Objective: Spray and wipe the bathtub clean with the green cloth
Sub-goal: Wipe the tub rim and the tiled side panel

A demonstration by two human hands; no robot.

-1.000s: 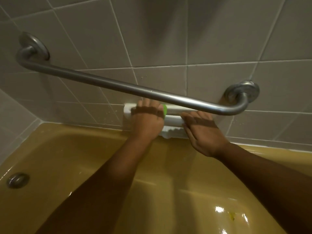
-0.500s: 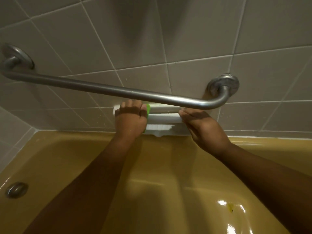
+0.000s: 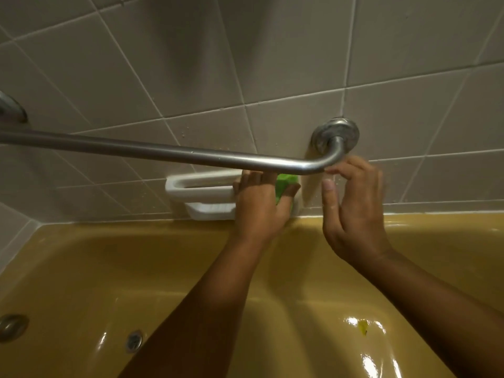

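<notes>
Gleaming mustard bathtub (image 3: 109,268), grey tiles (image 3: 191,64), steel rail (image 3: 163,152)

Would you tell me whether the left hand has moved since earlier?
Yes, the left hand with the green cloth slid rightward along the soap dish to its right end.

This is a bathroom, likely a home one. A mustard-yellow enamel bathtub (image 3: 81,282) fills the lower view, with a round metal drain (image 3: 133,341) in its floor and a round metal overflow plate (image 3: 11,327) on its end wall. Glossy grey-beige square wall tiles (image 3: 191,64) rise behind it, carrying a brushed-steel grab bar (image 3: 163,152) and a white ceramic wall-set soap dish (image 3: 201,190).
</notes>
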